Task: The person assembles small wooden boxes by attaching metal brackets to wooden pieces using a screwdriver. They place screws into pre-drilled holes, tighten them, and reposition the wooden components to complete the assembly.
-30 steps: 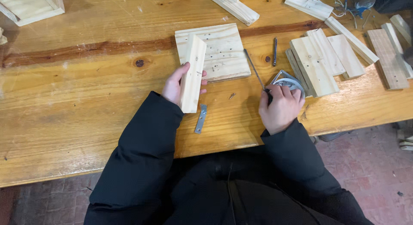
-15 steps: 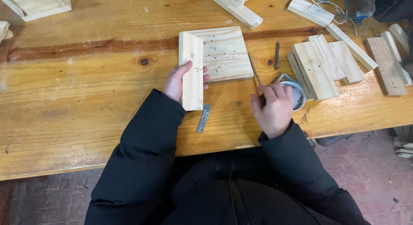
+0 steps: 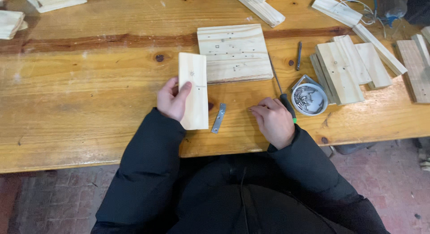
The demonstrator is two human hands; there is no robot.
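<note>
A person's left hand point(image 3: 172, 99) grips a pale narrow wooden board point(image 3: 193, 91) flat on the wooden worktop point(image 3: 89, 99), while the right hand point(image 3: 273, 121), fingers pinched, seemingly on a small screw, hovers right of a flat metal bracket point(image 3: 219, 118), apparently readying to fasten it.

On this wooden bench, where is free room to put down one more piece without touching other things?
The widest bare patch of the wooden workbench lies left of the left hand and its narrow pale wooden board. A small gap sits between the flat metal bracket and the right hand. The right end is crowded: round tin of screws, stacked wooden slats.
</note>
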